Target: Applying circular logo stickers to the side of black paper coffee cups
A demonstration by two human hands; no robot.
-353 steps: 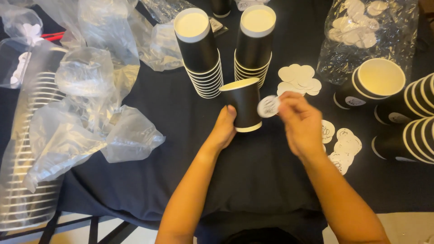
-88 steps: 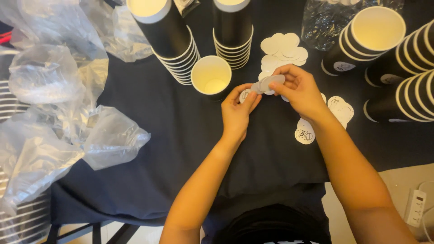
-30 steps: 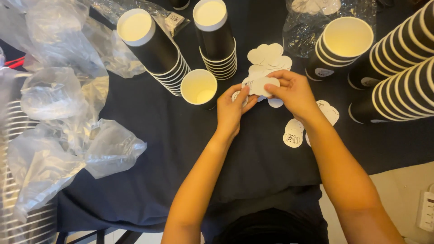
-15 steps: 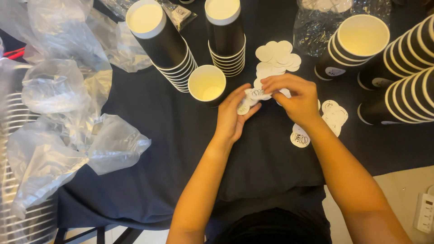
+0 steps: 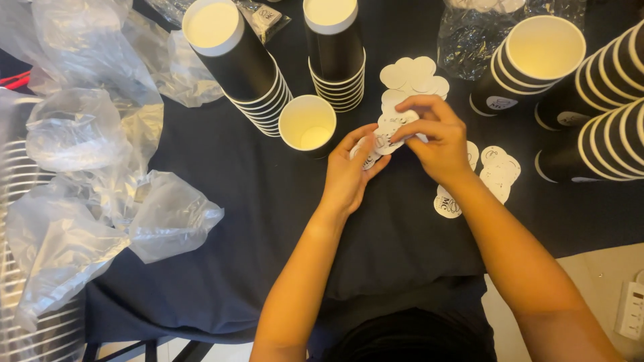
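My left hand (image 5: pixel 349 171) and my right hand (image 5: pixel 436 137) meet over the dark tablecloth (image 5: pixel 268 221), both pinching a small round white sticker sheet (image 5: pixel 386 134). The left fingers hold its lower edge and the right fingertips grip its upper part. Just left of the hands stands a single open black paper cup (image 5: pixel 307 124) with a cream inside. More round white stickers (image 5: pixel 410 74) lie behind the hands, and others (image 5: pixel 500 167) lie to the right of my right wrist.
Two stacks of black cups (image 5: pixel 235 57) (image 5: pixel 335 47) stand behind the single cup. Further cup stacks (image 5: pixel 604 94) lie on their sides at the right, by an upright stack (image 5: pixel 537 57). Crumpled clear plastic bags (image 5: pixel 87 167) cover the left side. A power strip (image 5: pixel 630 308) lies on the floor.
My hands have stayed together at the sticker sheet, the right fingers shifting slightly on it. The view has drifted a little.
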